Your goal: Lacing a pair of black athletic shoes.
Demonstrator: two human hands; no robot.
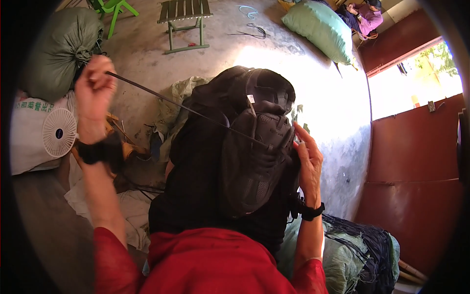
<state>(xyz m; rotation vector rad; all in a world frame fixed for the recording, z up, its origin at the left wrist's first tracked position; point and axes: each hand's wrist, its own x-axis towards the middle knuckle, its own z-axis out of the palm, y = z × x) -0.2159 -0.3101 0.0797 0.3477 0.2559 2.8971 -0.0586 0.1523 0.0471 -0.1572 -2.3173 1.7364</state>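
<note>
A black shoe [249, 181] lies across my lap, its toe toward me and its opening on the far side. A small white tag [251, 99] shows by the tongue. Out to the left, my left hand [97, 93] is raised and slightly blurred, its fingers closed on a black shoelace [161, 95]. The lace runs taut from that hand down to the eyelets. At the shoe's right side, my right hand [308, 159] grips the edge near the eyelets, thumb and fingertips close together. Part of its grip is hidden behind the shoe.
A small white fan [59, 132] stands at the left by a white sack [32, 137] and a tied green sack [61, 54]. A folding stool [186, 29] is ahead. Lace bundles [357, 245] lie lower right. Another person [367, 19] sits far right behind a pale green sack [320, 32].
</note>
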